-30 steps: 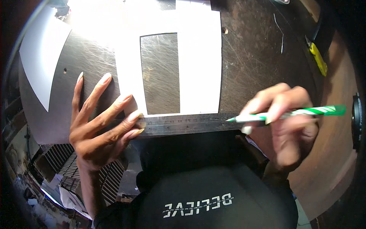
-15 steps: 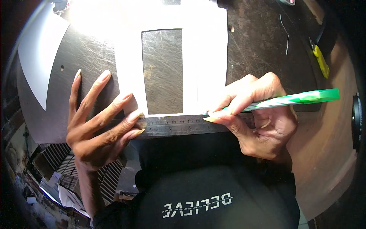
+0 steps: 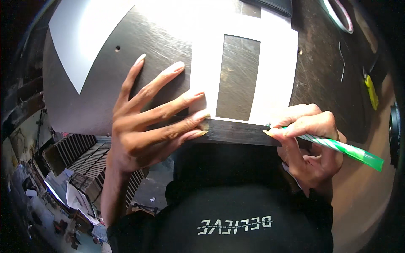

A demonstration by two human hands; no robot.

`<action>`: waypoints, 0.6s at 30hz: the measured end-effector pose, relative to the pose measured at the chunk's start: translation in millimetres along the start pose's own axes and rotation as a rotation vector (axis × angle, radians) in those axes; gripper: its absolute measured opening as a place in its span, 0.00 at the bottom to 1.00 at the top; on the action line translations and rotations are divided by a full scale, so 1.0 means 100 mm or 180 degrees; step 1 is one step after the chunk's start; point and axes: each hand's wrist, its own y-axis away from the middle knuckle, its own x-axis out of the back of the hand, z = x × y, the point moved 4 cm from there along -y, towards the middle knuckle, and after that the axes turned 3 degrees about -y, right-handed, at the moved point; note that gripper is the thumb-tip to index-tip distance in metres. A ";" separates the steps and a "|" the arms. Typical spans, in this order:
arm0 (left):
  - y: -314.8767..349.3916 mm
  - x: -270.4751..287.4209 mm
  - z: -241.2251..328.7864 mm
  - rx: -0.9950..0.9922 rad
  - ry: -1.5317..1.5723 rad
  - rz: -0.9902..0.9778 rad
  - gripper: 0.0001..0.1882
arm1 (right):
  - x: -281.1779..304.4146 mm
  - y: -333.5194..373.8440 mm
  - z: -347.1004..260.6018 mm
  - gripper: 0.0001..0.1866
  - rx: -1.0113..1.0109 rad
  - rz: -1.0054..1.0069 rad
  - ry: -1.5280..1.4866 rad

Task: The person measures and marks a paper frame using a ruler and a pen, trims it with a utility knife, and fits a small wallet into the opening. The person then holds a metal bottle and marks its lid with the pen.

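Observation:
A white paper sheet with a rectangular cut-out (image 3: 276, 71) lies on the dark scratched table, its near edge along a metal ruler (image 3: 240, 131). My left hand (image 3: 145, 114) has its thumb and index finger pressed on the ruler's left end, while the other fingers spread over the sheet's left side and the table. Between the fingertips of my right hand (image 3: 316, 139) is a green-and-white striped pen (image 3: 335, 145). Its point meets the sheet's near edge beside the ruler's right part, and its green capped end slants down to the right.
Another white sheet with a pointed corner (image 3: 80, 50) lies at the far left. At the right are a yellow cutter knife (image 3: 371, 92), a thin wire (image 3: 341, 63) and a tape-like ring (image 3: 339, 14). A black flat case (image 3: 272, 6) sits at the top. Striped stacks (image 3: 80, 158) stand lower left.
The view has shifted, so the table things appear farther right. The pen's capped end has swung downward. The black case has come into view at the top.

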 end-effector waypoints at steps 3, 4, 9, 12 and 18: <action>0.00 0.02 0.01 0.0048 0.0018 -0.0025 0.16 | -0.03 0.00 -0.04 0.13 -0.0090 -0.0032 0.0119; 0.00 0.02 0.02 0.0060 0.0016 -0.0017 0.16 | -0.03 0.04 -0.03 0.12 -0.0219 0.0122 0.0019; 0.01 0.02 0.01 0.0062 0.0088 0.0039 0.16 | -0.05 0.04 -0.03 0.11 -0.0282 0.0245 0.0009; 0.00 0.00 0.00 0.0068 0.0093 0.0054 0.15 | -0.05 0.04 -0.04 0.10 -0.0461 0.0287 0.0009; -0.02 0.02 -0.01 0.0029 0.0089 0.0088 0.15 | -0.01 0.01 -0.04 0.10 -0.0240 0.0250 0.0112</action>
